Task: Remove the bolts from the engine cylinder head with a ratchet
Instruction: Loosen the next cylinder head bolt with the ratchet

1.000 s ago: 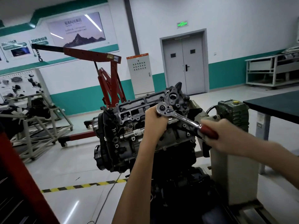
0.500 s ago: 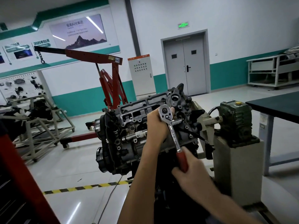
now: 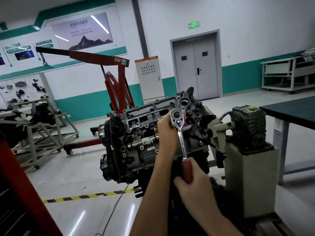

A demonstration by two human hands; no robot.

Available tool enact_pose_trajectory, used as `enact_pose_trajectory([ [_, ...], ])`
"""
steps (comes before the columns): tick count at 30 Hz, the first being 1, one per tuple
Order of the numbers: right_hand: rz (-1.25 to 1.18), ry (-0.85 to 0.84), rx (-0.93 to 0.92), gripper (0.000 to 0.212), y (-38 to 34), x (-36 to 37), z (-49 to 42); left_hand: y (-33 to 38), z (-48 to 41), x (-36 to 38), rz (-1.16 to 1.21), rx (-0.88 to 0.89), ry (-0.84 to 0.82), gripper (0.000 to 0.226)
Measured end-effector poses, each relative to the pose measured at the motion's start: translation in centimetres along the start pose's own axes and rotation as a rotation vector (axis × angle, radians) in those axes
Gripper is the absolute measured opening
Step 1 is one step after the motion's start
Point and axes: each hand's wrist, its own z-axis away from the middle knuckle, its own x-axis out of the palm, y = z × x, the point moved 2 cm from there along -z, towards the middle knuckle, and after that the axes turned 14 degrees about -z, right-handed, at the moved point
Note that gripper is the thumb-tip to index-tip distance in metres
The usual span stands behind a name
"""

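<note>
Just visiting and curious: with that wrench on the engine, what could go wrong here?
If the ratchet slips off, the left hand cupping its head could bang into the cylinder head. The right hand grips the red handle, so a sudden release might jerk it toward the person.

The engine (image 3: 141,133) is held out to the side of a pale block pedestal (image 3: 250,178), carried by an arm that runs to the green gearbox (image 3: 248,126) sitting on the pedestal's top. The glossy pale floor (image 3: 81,169) around it bears a yellow-and-black striped tape line (image 3: 92,195), a thin cable (image 3: 115,205) trailing across that line, a red hoist (image 3: 117,92) on wheels behind the engine and a grey tube-frame stand (image 3: 42,133) on casters to the left. A dark-topped table (image 3: 293,111) stands just right of the gearbox.
</note>
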Motion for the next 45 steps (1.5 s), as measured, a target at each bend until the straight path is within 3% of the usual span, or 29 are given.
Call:
enact_pose_trajectory([
  [2,-0.122,-0.014,0.008,0.024,0.3,1.9,0.2,0.0,0.0,-0.3,0.013,-0.004,-0.007,0.052],
  [4,-0.061,-0.083,0.003,0.023,0.1,0.7,-0.3,-0.1,-0.1,-0.6,0.02,-0.009,-0.061,0.051],
  [10,0.569,-0.385,-0.109,0.041,-3.6,-9.9,-5.9,0.6,-0.9,-0.4,-0.062,0.042,-0.107,0.054],
  [13,0.698,-0.429,-0.17,0.037,-4.7,-11.0,-7.7,0.0,-0.4,-0.8,-0.033,0.017,-0.088,0.053],
  [15,0.609,-0.36,-0.128,0.037,-3.5,-9.8,-6.4,-0.1,-0.2,-1.0,-0.012,-0.001,-0.09,0.052],
  [19,0.158,-0.073,-0.036,0.034,-0.3,-3.2,-0.9,0.6,0.3,-0.8,-0.013,-0.007,-0.053,0.05],
  [22,-0.055,-0.022,0.037,0.025,0.8,1.9,0.4,0.6,0.3,-0.8,-0.02,0.031,-0.049,0.052],
  [24,-0.025,-0.061,0.011,0.028,0.3,1.3,0.0,0.6,0.1,-1.0,-0.03,0.023,-0.057,0.052],
  [29,0.47,-0.419,-0.062,0.032,-3.0,-8.3,-4.5,0.4,-0.9,-1.1,-0.11,0.047,-0.125,0.051],
  [32,0.678,-0.48,-0.139,0.027,-5.0,-10.9,-7.7,0.2,-1.0,-0.7,-0.108,0.04,-0.137,0.036],
  [35,0.626,-0.396,-0.123,0.025,-3.8,-10.1,-6.9,0.0,-0.7,-0.7,-0.067,0.032,-0.072,0.048],
  [40,0.14,-0.083,-0.038,0.028,-0.4,-2.5,-0.9,0.1,-0.3,-0.3,-0.019,0.018,-0.019,0.054],
  [43,-0.026,-0.064,0.015,0.026,0.4,0.8,-0.2,0.1,-0.2,-0.5,-0.006,0.031,-0.035,0.054],
  [45,0.077,-0.117,0.001,0.03,-0.1,-0.6,-0.7,0.1,-0.4,-0.8,-0.017,0.034,-0.057,0.052],
])
